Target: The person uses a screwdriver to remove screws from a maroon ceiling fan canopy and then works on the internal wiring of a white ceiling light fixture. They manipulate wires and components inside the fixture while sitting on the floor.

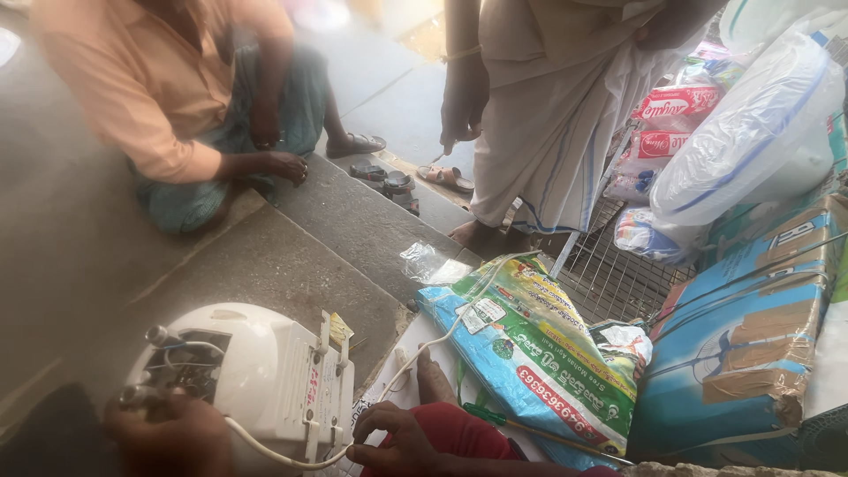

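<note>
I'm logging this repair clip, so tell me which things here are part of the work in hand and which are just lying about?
In hand:
left hand on the white appliance
right hand holding its white cord
green-handled screwdriver beside the right hand

Lying about:
printed blue and green sack
taped cardboard box
clear plastic wrapper
sandals
wire rack

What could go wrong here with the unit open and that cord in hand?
The right hand grips the white cord, which loops under the white appliance; a tug could tip it. The left hand sits by exposed wiring and could snag it. The screwdriver lies loose near the knee.
</note>
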